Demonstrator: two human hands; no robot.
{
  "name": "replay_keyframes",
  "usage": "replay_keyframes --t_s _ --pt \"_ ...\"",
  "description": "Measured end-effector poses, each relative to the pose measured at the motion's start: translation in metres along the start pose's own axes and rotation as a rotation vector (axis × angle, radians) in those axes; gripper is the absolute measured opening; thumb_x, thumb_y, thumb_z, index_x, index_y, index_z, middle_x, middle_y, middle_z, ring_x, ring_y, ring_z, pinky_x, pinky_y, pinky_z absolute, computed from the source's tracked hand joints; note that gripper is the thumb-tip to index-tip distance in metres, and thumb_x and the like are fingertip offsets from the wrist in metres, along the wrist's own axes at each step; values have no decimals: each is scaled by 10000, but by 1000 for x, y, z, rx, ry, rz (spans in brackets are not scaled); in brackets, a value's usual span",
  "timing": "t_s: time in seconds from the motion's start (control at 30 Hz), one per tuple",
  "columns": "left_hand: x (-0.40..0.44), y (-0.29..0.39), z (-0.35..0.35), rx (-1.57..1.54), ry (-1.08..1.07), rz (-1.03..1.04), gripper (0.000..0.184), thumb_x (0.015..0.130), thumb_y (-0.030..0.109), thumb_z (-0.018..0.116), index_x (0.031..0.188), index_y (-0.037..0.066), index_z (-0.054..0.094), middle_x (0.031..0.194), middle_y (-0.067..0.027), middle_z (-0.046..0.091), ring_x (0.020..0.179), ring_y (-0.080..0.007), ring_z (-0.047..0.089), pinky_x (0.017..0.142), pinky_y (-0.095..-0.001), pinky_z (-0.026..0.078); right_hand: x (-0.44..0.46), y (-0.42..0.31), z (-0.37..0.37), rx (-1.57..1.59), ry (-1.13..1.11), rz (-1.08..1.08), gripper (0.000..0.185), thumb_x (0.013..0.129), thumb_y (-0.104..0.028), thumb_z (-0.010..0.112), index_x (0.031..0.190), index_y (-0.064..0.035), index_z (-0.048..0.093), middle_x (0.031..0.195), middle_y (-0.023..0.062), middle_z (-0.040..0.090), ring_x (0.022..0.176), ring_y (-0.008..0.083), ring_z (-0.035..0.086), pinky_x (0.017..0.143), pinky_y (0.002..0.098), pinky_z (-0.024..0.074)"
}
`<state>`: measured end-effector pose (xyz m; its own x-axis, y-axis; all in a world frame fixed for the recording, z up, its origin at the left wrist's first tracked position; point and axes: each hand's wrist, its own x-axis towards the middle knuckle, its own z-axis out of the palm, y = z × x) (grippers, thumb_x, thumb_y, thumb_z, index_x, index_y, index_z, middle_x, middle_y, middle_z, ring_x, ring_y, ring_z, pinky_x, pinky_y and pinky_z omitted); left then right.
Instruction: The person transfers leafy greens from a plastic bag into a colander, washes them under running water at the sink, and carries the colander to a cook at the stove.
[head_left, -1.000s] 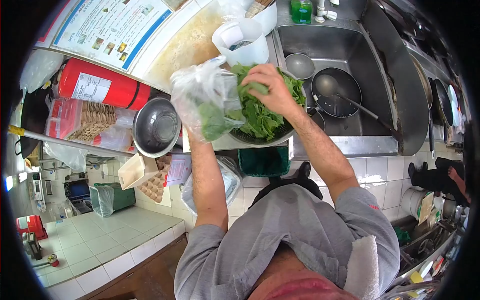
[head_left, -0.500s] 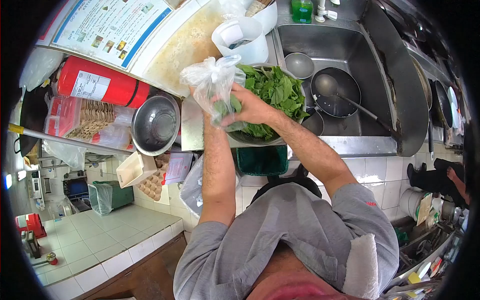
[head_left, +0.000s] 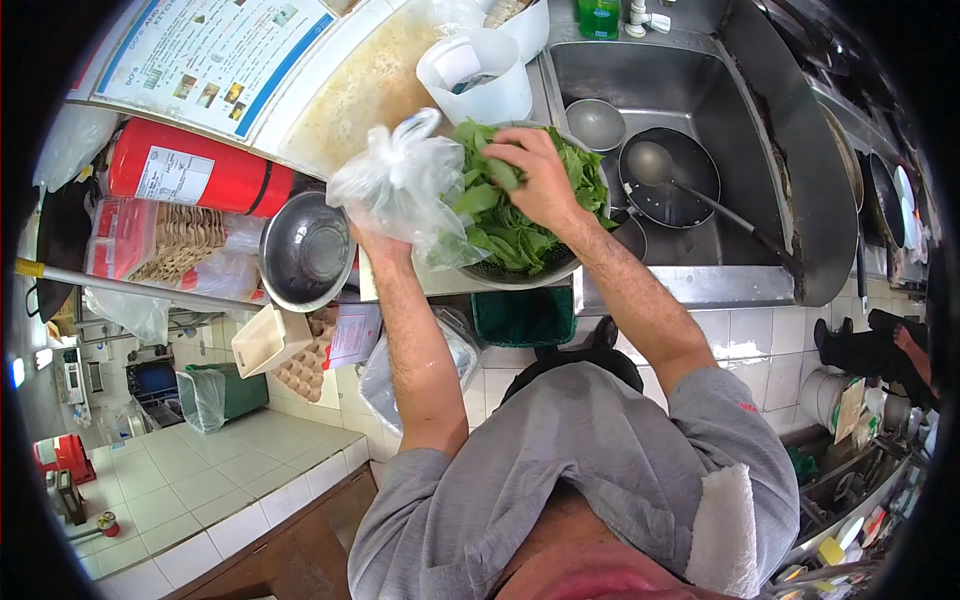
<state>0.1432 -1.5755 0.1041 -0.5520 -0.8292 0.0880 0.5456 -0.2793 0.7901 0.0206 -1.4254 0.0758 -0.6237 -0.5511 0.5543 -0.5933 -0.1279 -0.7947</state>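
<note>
Beside the steel sink (head_left: 690, 90) at one o'clock, a colander (head_left: 530, 284) keeps leafy greens (head_left: 578, 172) together at twelve. The right hand (head_left: 541, 185) pinches some; the left hand (head_left: 384, 246), fingers hidden, apparently steadies the plastic bag (head_left: 398, 175) at eleven.

metal sheen, thin plastic and soft cloth

at the centre of the frame, the bag (head_left: 400, 175) is thin, crinkled, see-through plastic with glossy creases; the leaves (head_left: 525, 235) beside it look smooth with a faint shine. the sink (head_left: 655, 75), upper right, is grey metal, dull and scuffed, while the bowl (head_left: 308, 250) left of centre is shiny metal. the pan (head_left: 675, 208) at right has a dark, smooth inside. the tub (head_left: 500, 100) near the top is smooth, translucent white plastic. the cylinder (head_left: 150, 145) at upper left is glossy red. the egg tray (head_left: 303, 370), lower left of centre, is rough, matt pulp. at the bottom, the shirt (head_left: 600, 430) is matt grey cloth, the towel (head_left: 722, 530) rough, white and fluffy.
</note>
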Motion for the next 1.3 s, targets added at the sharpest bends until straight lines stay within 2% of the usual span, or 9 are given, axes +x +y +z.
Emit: replay_keyframes --t_s 0.1,0.2,0.33,0.6,0.8,0.9,1.13,1.17,1.3 --pt "4 -11 -16 -286 -95 -147 392 887 307 433 1150 21 485 1097 -152 546 1002 -267 536 847 -385 473 -2 -11 8 -262 -304 -196 523 637 -44 630 1133 -148 503 1235 69 426 1173 237 386 945 463 294" --pt "6 -5 -23 -65 -5 -94 406 875 331 454 1128 15 492 1082 -142 550 995 -250 538 851 -379 470 -13 13 19 -261 -459 -79 536 616 10 605 1122 -133 502 1187 74 459 1154 258 405 932 433 322" --pt "3 11 -56 -114 134 -60 369 835 279 526 1111 35 509 1077 -122 552 998 -273 530 864 -420 450 -10 32 10 -4 -302 120 459 600 125 536 1019 -61 543 1087 110 508 1046 307 480 874 357 404" --pt "-1 -15 -79 -161 176 -46 291 830 234 534 1103 134 523 1064 -73 548 944 -213 537 796 -361 471 2 -1 1 -40 -196 -166 500 542 188 553 960 -81 605 1019 74 493 995 260 485 853 293 396" --pt "7 23 -68 -308 42 91 281 828 212 537 1081 91 526 1020 -93 555 889 -229 552 774 -350 474 6 -2 -15 -636 -503 -163 436 624 -167 705 1049 -174 606 1224 83 403 1224 324 281 905 629 257" --pt "-3 61 -89 -274 78 178 290 834 226 529 1087 84 519 1019 -97 554 894 -228 551 781 -357 472 13 -12 -14 -780 -765 64 549 772 -532 544 1274 -347 420 1458 73 88 1299 449 55 955 707 118" --pt "-113 133 -209 -51 413 334 317 847 257 509 1100 66 504 1015 -107 553 907 -224 547 796 -373 466 0 53 21 -722 -872 182 685 736 -597 549 1327 -322 339 1462 37 90 1290 426 156 959 681 196" --pt "-132 136 -225 -15 471 340 321 849 262 506 1102 64 502 1015 -109 553 909 -224 546 799 -376 465 0 48 20 -747 -885 200 742 742 -574 570 1317 -143 385 1453 99 127 1307 391 147 1047 502 206" --pt "-190 128 -287 138 691 311 339 857 280 495 1110 53 493 1013 -114 553 916 -222 544 807 -385 461 -2 60 20 -662 -849 158 779 731 -554 602 1294 -56 399 1434 177 145 1315 340 166 1062 429 204"
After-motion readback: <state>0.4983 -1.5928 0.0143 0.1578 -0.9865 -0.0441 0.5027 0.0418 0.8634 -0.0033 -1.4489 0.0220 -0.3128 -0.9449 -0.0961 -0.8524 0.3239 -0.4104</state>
